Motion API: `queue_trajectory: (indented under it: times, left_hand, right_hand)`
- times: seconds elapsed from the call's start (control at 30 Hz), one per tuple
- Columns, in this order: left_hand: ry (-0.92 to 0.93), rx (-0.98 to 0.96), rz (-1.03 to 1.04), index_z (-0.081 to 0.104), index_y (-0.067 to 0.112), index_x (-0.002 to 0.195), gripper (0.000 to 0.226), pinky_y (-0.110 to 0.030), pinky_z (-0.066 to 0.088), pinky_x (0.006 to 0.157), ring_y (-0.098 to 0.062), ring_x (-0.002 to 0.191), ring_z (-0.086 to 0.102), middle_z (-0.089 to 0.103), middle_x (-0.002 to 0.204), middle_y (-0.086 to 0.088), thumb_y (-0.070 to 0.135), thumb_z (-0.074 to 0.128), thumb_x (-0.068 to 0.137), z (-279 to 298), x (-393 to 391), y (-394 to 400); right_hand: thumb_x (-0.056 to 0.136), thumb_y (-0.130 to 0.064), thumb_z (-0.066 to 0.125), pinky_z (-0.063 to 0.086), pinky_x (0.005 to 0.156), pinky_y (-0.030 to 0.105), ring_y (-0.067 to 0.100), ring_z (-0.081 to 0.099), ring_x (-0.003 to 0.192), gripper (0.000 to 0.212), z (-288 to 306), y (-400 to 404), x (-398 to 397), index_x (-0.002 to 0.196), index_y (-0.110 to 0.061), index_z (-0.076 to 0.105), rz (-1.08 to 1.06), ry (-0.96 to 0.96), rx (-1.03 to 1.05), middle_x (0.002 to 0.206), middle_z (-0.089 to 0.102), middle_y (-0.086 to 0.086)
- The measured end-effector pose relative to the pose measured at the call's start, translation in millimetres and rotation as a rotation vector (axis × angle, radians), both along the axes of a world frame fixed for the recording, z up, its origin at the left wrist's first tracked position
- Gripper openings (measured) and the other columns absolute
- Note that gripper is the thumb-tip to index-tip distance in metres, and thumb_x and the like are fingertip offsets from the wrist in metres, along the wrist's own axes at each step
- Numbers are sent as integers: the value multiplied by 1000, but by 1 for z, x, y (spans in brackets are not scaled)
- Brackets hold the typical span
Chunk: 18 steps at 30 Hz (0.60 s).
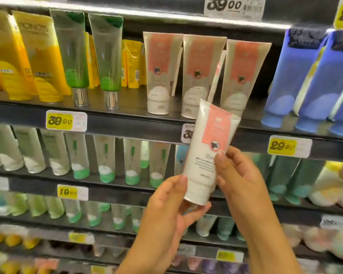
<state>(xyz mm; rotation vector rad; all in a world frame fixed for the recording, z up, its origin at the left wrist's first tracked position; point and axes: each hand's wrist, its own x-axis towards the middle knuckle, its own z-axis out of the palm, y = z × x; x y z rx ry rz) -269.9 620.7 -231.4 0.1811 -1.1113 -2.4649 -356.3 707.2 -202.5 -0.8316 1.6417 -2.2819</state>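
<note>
Head view: we hold a pink-and-white tube (pixel 204 155) in both hands in front of the shelf (pixel 127 119), just below a row (pixel 198 76) of three like tubes standing cap-down. The tube is nearly upright, cap at the bottom, its crimped end tipped a little to the right. Our left hand (pixel 166 210) cups and pinches the cap end from below. Our right hand (pixel 240 175) grips the body, with the thumb pressed on the printed front and the fingers curled behind.

We judge the step to be checking the label, either just picked or about to be shelved. Shelving it would call for lifting it, cap-down, into the dark gap between the row and the blue tubes (pixel 297 76), without toppling its neighbours.
</note>
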Motion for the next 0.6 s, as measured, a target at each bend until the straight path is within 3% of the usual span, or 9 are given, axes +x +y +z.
queue_trajectory:
  times: [0.13, 0.3, 0.6]
  left_hand:
    - [-56, 25, -36, 66, 3, 100, 44, -34, 58, 69, -26, 96, 69, 71, 106, -15, 33, 64, 68, -14, 10, 3]
    - [-104, 84, -99, 61, 3, 108, 46, -34, 58, 67, -27, 94, 70, 71, 105, -16, 30, 60, 72, -25, 21, 9]
    - [-167, 147, -109, 73, 9, 98, 36, -34, 58, 67, -29, 97, 69, 70, 108, -16, 32, 64, 72, -44, 38, 15]
  right_hand:
    - [72, -32, 59, 57, 73, 25, 13, 69, 87, 38, -15, 5, 9, 104, -11, 63, -11, -73, -19, 92, 74, -1]
    - [69, -36, 64, 56, 68, 23, 16, 70, 87, 43, -33, 10, 20, 104, -12, 64, -52, -146, -33, 94, 74, 2]
    - [67, -40, 68, 55, 73, 22, 16, 69, 95, 44, -53, 13, 40, 104, -18, 66, -112, -175, -51, 99, 73, 0]
